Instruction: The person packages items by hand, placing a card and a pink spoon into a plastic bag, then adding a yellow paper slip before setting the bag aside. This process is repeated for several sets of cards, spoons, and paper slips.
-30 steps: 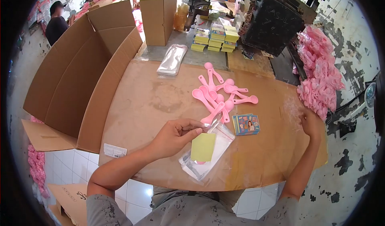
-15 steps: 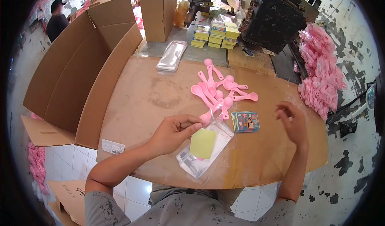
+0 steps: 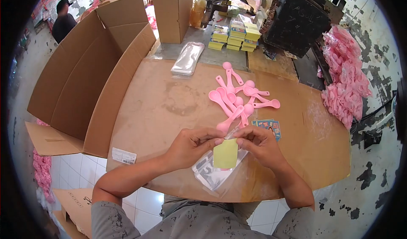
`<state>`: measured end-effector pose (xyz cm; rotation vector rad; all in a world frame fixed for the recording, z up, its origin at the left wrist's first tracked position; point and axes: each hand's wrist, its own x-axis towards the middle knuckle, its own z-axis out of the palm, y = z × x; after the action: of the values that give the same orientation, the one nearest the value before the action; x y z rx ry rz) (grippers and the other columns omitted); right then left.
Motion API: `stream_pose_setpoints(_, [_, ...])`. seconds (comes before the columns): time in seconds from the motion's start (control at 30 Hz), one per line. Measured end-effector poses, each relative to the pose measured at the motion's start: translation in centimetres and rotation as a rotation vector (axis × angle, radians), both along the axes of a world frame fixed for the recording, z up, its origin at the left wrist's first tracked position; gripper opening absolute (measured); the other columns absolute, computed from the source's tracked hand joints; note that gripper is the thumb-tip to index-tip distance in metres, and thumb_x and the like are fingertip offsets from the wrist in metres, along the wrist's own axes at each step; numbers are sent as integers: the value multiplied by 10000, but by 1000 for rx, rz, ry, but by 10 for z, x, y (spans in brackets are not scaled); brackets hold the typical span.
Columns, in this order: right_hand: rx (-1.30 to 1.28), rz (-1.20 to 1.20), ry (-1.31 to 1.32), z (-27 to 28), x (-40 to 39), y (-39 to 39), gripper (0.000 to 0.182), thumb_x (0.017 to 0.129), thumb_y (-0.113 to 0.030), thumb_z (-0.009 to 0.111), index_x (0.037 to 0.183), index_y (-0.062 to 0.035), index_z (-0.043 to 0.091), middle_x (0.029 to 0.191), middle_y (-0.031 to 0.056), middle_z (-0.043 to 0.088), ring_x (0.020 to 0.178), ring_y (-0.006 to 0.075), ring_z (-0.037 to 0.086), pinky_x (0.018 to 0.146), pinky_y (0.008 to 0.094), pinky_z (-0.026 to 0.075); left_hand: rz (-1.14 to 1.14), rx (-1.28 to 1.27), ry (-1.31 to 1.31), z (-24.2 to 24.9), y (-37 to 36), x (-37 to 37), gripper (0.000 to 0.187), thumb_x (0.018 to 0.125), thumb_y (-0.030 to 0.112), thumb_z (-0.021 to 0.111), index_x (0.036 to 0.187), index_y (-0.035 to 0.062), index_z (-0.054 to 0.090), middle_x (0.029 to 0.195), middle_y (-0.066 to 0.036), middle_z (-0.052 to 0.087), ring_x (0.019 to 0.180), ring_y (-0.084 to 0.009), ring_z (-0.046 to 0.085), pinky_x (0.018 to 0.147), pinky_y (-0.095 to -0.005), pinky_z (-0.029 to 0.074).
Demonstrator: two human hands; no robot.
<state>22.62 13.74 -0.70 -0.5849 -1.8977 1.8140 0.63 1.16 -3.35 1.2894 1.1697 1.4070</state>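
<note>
My left hand [image 3: 193,145] pinches the top left of a clear bag that holds a yellow-green card [image 3: 225,153]. My right hand [image 3: 259,145] pinches the same bag at its top right, close to the left fingertips. A bit of pink shows below the card. Beneath it, a stack of clear plastic bags [image 3: 212,178] lies on the cardboard-covered table [image 3: 161,107]. Just beyond my hands is a pile of several pink spoons [image 3: 229,119]. A stack of blue printed cards [image 3: 274,128] lies partly hidden behind my right hand.
A large open carton [image 3: 80,78] stands at the left. More clear bags [image 3: 188,58] and stacks of cards [image 3: 237,35] are at the back. Pink bagged items [image 3: 345,73] are heaped at the right, beside a black box [image 3: 296,20]. A person [image 3: 63,22] is at the far left.
My right hand has come in from the right and taken hold of the bag's top edge beside my left hand. The view has shifted slightly.
</note>
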Motion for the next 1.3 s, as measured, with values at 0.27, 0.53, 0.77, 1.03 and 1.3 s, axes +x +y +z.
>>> stream_pose_setpoints(0.27, [15,-17,84,-7,6,2,155,955,20,690,1105,-2,727,1101,50,667,991,115,633,856,273,508,14,71,206,3,2,-2,223,979,77,711,1190,9,735,981,-94,781,841,-86,699,745,-266,570])
stream_pose_setpoints(0.53, [76,33,67,-10,17,13,176,940,28,684,1092,-17,761,1119,64,669,1019,128,625,872,270,504,-153,1,73,4,4,-12,225,1027,111,655,1219,30,741,1115,-67,765,959,-99,696,850,-304,576])
stream_pose_setpoints(0.77, [192,0,54,-6,14,10,169,903,36,708,1059,-2,763,1087,63,671,967,128,627,818,262,488,-120,-197,-77,2,6,-6,239,1042,80,622,1251,23,720,1072,-50,755,878,-49,649,770,-246,538])
stream_pose_setpoints(1.03, [-31,19,-36,9,8,-2,265,893,20,754,1146,-8,679,1027,26,655,910,89,609,789,248,489,-100,-145,23,0,4,-7,257,1033,57,629,1277,15,698,979,-12,739,853,-32,640,741,-224,535])
stream_pose_setpoints(1.3, [120,63,-67,-6,15,5,317,940,-22,732,1242,-2,638,1000,16,679,903,75,630,804,260,506,-100,-119,-224,17,4,1,299,1032,44,620,1322,-28,609,1158,-89,716,1056,-140,681,915,-291,561])
